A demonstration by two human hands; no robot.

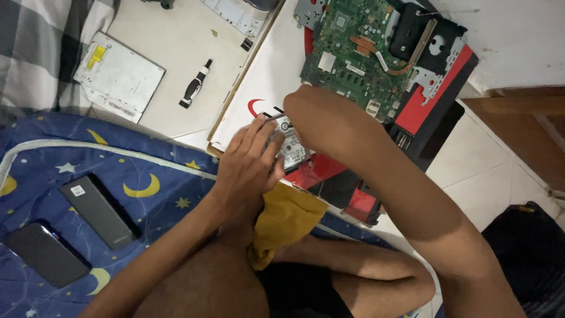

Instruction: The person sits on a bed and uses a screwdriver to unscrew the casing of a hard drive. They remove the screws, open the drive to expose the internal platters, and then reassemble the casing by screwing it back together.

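Note:
A small silver hard drive (292, 148) lies on a white, red and black box (276, 70) in front of me. My left hand (250, 162) lies over its left side, fingers pressing on it. My right hand (315, 118) is fisted just above the drive; a thin metal tip pokes out at its left, so it grips a small tool that is mostly hidden. Farther up on the box rests a green laptop motherboard (353, 53) with a copper heat pipe and a black fan.
On the white floor lie a flat silver optical drive (118, 76), a black screwdriver handle (196, 84) and a white keyboard part (235, 15). A blue star-patterned mattress (88, 165) holds a dark flat pack (100, 210) and a phone (47, 254). A yellow cloth (285, 221) sits on my lap.

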